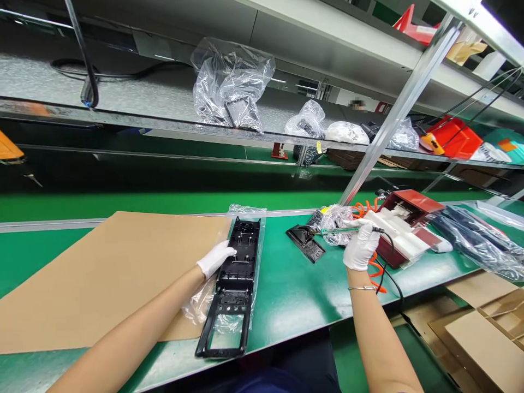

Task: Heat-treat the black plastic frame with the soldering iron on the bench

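One hand [215, 257] on black frame [233, 286]

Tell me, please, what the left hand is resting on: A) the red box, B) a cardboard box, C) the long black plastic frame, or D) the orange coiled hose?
C: the gloved left hand lies on the upper left edge of the black frame, which sits on a clear bag beside the cardboard sheet.

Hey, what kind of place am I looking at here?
Most likely a factory assembly line: a long green workbench, gloved hands on a black plastic frame, and bagged parts along the shelf above.
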Demonstrator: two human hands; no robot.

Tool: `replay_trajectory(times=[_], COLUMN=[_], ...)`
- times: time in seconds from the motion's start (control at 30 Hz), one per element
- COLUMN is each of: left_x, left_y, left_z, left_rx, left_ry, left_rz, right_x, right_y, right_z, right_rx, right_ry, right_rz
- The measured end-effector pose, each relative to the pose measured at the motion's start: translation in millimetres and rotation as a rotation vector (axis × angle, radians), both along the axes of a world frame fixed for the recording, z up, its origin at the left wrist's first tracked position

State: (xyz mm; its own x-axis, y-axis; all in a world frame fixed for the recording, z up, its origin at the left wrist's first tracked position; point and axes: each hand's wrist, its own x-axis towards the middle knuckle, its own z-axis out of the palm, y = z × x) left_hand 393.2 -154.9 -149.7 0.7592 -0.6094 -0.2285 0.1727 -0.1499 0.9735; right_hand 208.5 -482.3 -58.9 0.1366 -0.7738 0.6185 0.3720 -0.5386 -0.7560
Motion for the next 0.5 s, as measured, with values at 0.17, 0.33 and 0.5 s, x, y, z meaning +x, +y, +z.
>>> replay_trajectory(times=[0.17,0.33,0.5], left_x=[1.3,1.8,1.2], left_y=[0.0,-0.4,0.4], left_z=[-2.3,-3.6,-2.1], left_rx=[0.0,0.008,0.024], left_ry=[-0.003,0.001,-0.007], left_rz=[0.005,0.0,-0.004], right_x=[-27.8,-47.1,-57.0], right_y=[-8.1,-19.9,-22.5], right_z=[-3.6,-20.1,-33.2], right_rx=[0.035,0.166,0.225], right_ry=[0.118,0.211,0.145], right_rz=[-0.146,-0.223,-0.119])
